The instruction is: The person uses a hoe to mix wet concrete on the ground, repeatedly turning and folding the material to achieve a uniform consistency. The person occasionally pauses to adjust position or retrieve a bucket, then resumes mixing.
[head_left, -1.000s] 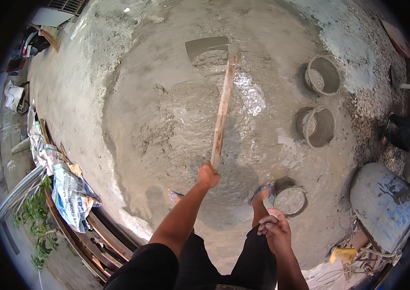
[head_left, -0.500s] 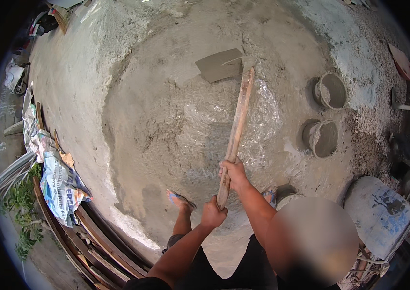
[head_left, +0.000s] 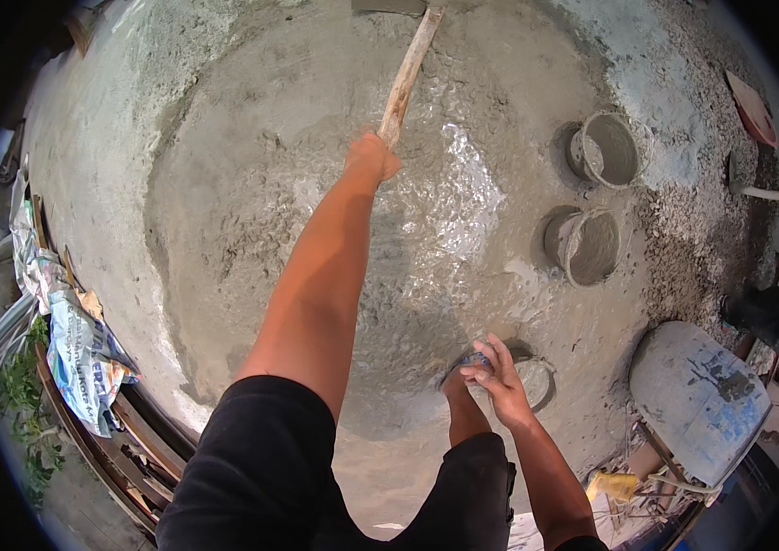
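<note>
A hoe with a long wooden handle [head_left: 411, 73] reaches out over a wide spread of wet grey concrete [head_left: 233, 211]; only part of its blade [head_left: 388, 6] shows at the top edge. Wrapped round the near end of that handle is my left hand [head_left: 373, 158], its arm stretched far forward. My right hand [head_left: 502, 381] is off the handle, raised with fingers bent and apart, nothing visible in them. Below it, partly covered, stands a bucket [head_left: 547, 384] beside my right foot [head_left: 456, 381].
Two mortar-smeared buckets [head_left: 575, 151] [head_left: 553, 241] stand to the right, before a gravel heap [head_left: 683, 266]. Farther right lie a reddish basin [head_left: 751, 108] and a tool with a pale handle [head_left: 766, 194]. A worn blue-grey tray [head_left: 697, 395] is lower right; planks and printed sacks [head_left: 77, 358] line the left.
My right hand has let go of the hoe handle and moved down right towards the near bucket. My left hand, still gripping, has pushed the hoe forward and left.
</note>
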